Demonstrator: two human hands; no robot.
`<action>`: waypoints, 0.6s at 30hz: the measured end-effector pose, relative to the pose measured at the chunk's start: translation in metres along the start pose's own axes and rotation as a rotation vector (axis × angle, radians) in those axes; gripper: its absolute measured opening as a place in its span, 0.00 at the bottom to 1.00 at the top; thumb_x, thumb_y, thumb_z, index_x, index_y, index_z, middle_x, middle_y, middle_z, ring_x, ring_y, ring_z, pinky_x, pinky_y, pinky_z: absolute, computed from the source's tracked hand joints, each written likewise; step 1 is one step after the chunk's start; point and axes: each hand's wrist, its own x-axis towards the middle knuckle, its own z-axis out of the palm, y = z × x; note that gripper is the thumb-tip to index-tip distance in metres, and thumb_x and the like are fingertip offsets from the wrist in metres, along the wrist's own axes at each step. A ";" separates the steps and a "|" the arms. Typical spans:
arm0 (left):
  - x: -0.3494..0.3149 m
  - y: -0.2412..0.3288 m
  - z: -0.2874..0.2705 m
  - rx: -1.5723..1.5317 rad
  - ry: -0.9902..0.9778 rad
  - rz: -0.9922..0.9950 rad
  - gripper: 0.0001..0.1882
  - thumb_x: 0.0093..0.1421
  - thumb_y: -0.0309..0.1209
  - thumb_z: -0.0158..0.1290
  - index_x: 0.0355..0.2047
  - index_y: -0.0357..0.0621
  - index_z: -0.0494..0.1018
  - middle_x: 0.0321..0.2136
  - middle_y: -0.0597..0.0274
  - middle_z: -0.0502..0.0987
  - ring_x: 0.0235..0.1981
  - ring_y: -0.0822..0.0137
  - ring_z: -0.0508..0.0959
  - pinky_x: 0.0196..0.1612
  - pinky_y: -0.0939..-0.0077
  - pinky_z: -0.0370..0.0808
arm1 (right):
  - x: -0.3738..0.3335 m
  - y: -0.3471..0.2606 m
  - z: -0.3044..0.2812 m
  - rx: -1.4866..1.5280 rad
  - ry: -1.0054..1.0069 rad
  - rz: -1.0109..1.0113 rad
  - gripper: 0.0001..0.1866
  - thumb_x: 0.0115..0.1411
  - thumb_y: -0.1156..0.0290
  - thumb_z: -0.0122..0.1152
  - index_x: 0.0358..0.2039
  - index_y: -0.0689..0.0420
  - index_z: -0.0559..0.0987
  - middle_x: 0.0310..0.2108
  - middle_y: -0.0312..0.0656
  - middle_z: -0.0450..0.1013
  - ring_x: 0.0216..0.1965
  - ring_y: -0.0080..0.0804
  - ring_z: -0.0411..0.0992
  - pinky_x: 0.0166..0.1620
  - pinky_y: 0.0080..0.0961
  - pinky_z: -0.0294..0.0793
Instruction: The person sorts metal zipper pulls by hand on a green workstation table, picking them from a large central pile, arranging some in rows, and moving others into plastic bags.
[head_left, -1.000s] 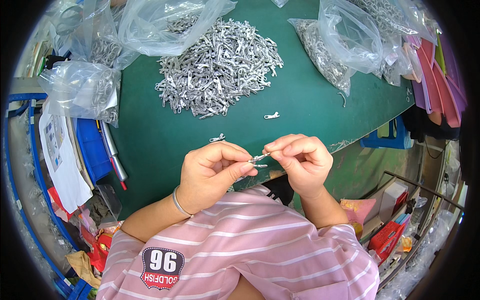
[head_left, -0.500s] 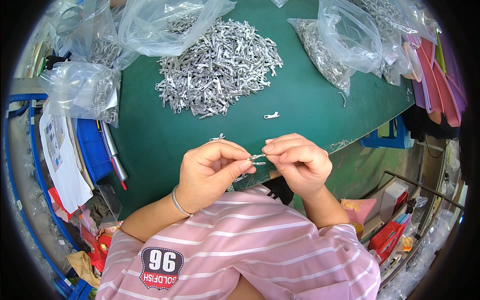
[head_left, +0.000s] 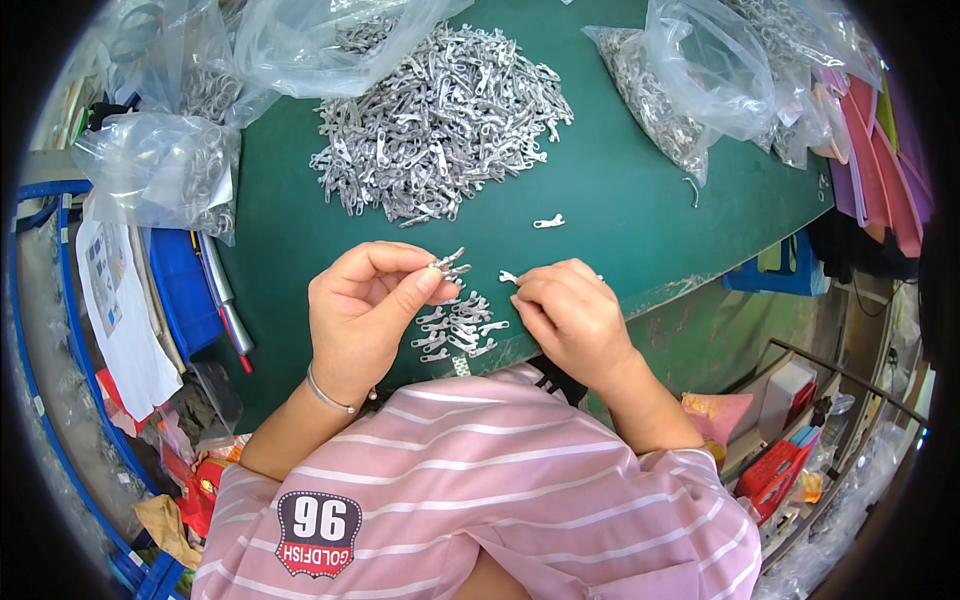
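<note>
The left hand (head_left: 365, 305) pinches a small metal part (head_left: 450, 265) between thumb and forefinger, held just above the green table (head_left: 620, 200). The grip is narrow, fingertips closed on one end so the rest of the piece sticks out toward the right. The right hand (head_left: 570, 315) is just beside it, fingers curled tight on another part (head_left: 509, 277) of the same kind, only its pale tip showing past the fingertips. The two hands are near but apart.

Between and below them, at the table's near edge, lies a small cluster (head_left: 458, 328) of the same silver pieces. Farther back sits a big pile (head_left: 440, 120) of them, and one stray piece (head_left: 548, 221) lies alone on the mat. Clear bags (head_left: 165, 165) holding more parts ring the table — left, top and right.

These parts look like thin stamped metal: light, stiff, smooth, and likely slippery on dry skin. They seem too small for a whole-hand hold; a fingertip pinch across the flat faces, near one end, should steady them best. They probably will not break, but one may flick away if squeezed on its edges — and a dropped one would be hard to pick out among the others.
</note>
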 end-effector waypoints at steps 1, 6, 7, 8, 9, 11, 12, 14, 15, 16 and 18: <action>-0.001 0.000 -0.001 0.006 0.001 -0.003 0.04 0.63 0.16 0.56 0.39 0.29 0.75 0.36 0.52 0.81 0.36 0.64 0.84 0.42 0.72 0.84 | 0.000 0.000 -0.001 -0.009 0.027 0.015 0.10 0.47 0.87 0.63 0.31 0.62 0.78 0.32 0.44 0.76 0.33 0.44 0.75 0.36 0.34 0.76; -0.003 -0.003 -0.001 -0.013 -0.007 -0.022 0.05 0.63 0.16 0.56 0.39 0.29 0.76 0.36 0.52 0.81 0.36 0.64 0.84 0.42 0.74 0.84 | 0.004 0.007 -0.014 -0.025 0.058 0.044 0.11 0.47 0.87 0.62 0.33 0.62 0.78 0.33 0.45 0.77 0.34 0.44 0.75 0.38 0.36 0.75; -0.003 -0.004 0.001 -0.019 -0.007 -0.034 0.05 0.63 0.16 0.56 0.39 0.29 0.76 0.36 0.53 0.81 0.36 0.65 0.84 0.42 0.74 0.84 | 0.005 0.006 -0.014 -0.012 0.025 0.013 0.11 0.47 0.87 0.62 0.33 0.62 0.78 0.33 0.45 0.77 0.34 0.44 0.75 0.39 0.35 0.75; -0.004 -0.004 0.003 -0.025 -0.006 -0.044 0.05 0.63 0.16 0.56 0.40 0.29 0.76 0.36 0.53 0.81 0.37 0.65 0.84 0.42 0.74 0.83 | 0.007 0.004 -0.012 0.001 -0.008 -0.018 0.11 0.47 0.86 0.63 0.33 0.62 0.78 0.33 0.45 0.77 0.34 0.43 0.75 0.39 0.35 0.75; -0.004 -0.004 0.004 -0.006 -0.008 -0.057 0.05 0.63 0.16 0.56 0.39 0.29 0.76 0.37 0.52 0.80 0.36 0.64 0.84 0.42 0.74 0.84 | 0.008 0.002 -0.010 0.015 -0.039 -0.049 0.11 0.47 0.86 0.63 0.33 0.62 0.78 0.33 0.44 0.77 0.35 0.43 0.75 0.39 0.35 0.75; -0.006 -0.005 0.006 0.031 -0.010 -0.080 0.04 0.62 0.15 0.56 0.37 0.30 0.76 0.37 0.52 0.79 0.35 0.63 0.84 0.41 0.72 0.84 | 0.006 0.003 -0.004 -0.035 -0.052 -0.031 0.11 0.47 0.85 0.63 0.33 0.61 0.79 0.33 0.44 0.77 0.35 0.42 0.75 0.40 0.34 0.75; -0.006 -0.004 0.007 0.024 -0.010 -0.097 0.04 0.62 0.15 0.56 0.38 0.30 0.76 0.38 0.52 0.79 0.35 0.63 0.84 0.41 0.72 0.84 | 0.006 0.003 -0.002 -0.056 -0.057 -0.025 0.11 0.47 0.85 0.64 0.33 0.61 0.79 0.33 0.43 0.77 0.35 0.42 0.75 0.40 0.34 0.75; -0.007 -0.003 0.008 0.009 -0.011 -0.130 0.04 0.62 0.15 0.56 0.38 0.30 0.76 0.38 0.52 0.79 0.35 0.63 0.84 0.42 0.72 0.84 | 0.008 0.003 -0.002 -0.068 -0.058 -0.023 0.11 0.48 0.85 0.64 0.33 0.61 0.79 0.33 0.43 0.77 0.35 0.42 0.75 0.39 0.34 0.76; -0.007 -0.005 0.006 -0.015 -0.048 -0.119 0.06 0.63 0.16 0.56 0.40 0.28 0.76 0.37 0.54 0.80 0.37 0.66 0.84 0.43 0.75 0.83 | 0.009 0.003 -0.001 -0.074 -0.056 -0.024 0.11 0.48 0.85 0.64 0.33 0.61 0.79 0.33 0.43 0.77 0.34 0.42 0.75 0.39 0.34 0.76; -0.007 -0.005 0.006 -0.008 -0.053 -0.126 0.06 0.63 0.16 0.56 0.40 0.29 0.76 0.38 0.53 0.80 0.37 0.65 0.84 0.43 0.74 0.84 | 0.010 0.003 -0.001 -0.025 -0.023 0.013 0.10 0.49 0.85 0.65 0.33 0.61 0.79 0.33 0.44 0.77 0.34 0.42 0.75 0.38 0.33 0.76; -0.009 -0.005 0.008 0.004 -0.063 -0.140 0.05 0.62 0.15 0.56 0.39 0.29 0.77 0.39 0.52 0.79 0.36 0.62 0.84 0.42 0.73 0.84 | 0.010 0.000 0.000 0.072 0.041 0.086 0.09 0.50 0.86 0.65 0.33 0.61 0.79 0.33 0.44 0.77 0.33 0.41 0.76 0.36 0.32 0.77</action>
